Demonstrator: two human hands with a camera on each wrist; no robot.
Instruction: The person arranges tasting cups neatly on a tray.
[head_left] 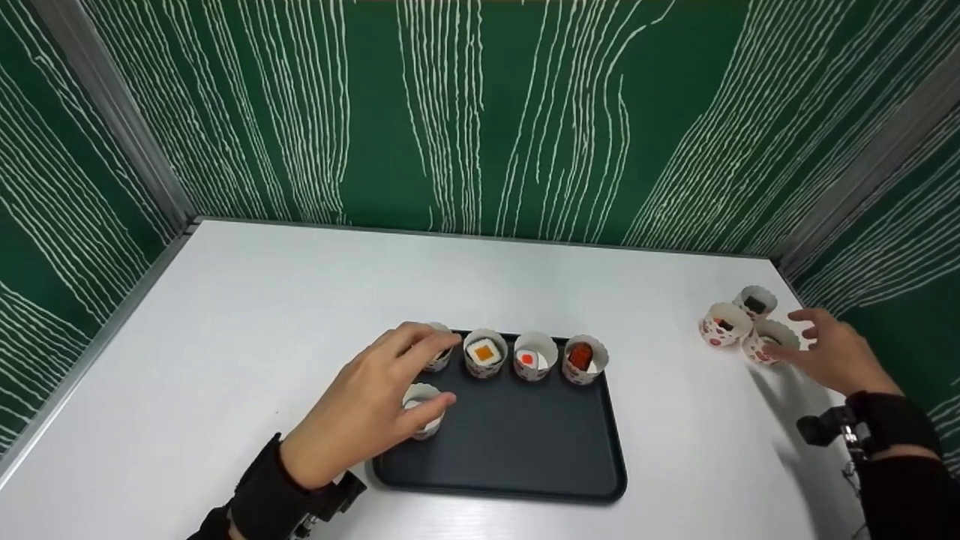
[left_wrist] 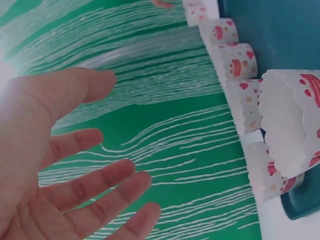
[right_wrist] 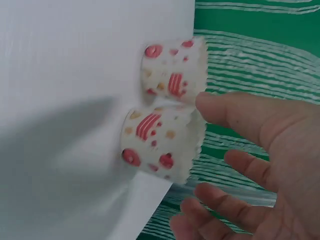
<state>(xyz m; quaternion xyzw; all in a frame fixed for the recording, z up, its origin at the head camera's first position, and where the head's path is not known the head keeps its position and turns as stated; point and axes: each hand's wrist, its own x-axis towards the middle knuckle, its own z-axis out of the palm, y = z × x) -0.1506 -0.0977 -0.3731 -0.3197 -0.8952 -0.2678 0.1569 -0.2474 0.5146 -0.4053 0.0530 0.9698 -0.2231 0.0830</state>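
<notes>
My left hand (head_left: 375,397) hovers over the left side of a dark tray (head_left: 525,442), thumb and fingers spread and holding nothing. Below it stands a paper baking cup (head_left: 426,433) with whitish contents, partly covered by the hand. My right hand (head_left: 840,358) is at the right of the table, thumb and fingers apart around the rim of a printed paper cup (right_wrist: 156,142). In the right wrist view the thumb overlaps that rim. Two more cups touch this group: one with orange and black contents (head_left: 724,336), another with a black piece (head_left: 754,292).
Along the tray's back edge stand cups with a white-and-orange sushi piece (head_left: 484,351), a white-and-red piece (head_left: 528,360) and a red-brown piece (head_left: 581,355); a further cup (head_left: 438,364) is half hidden by my left hand. Green white-lined panels (head_left: 382,135) border the white table (head_left: 300,277).
</notes>
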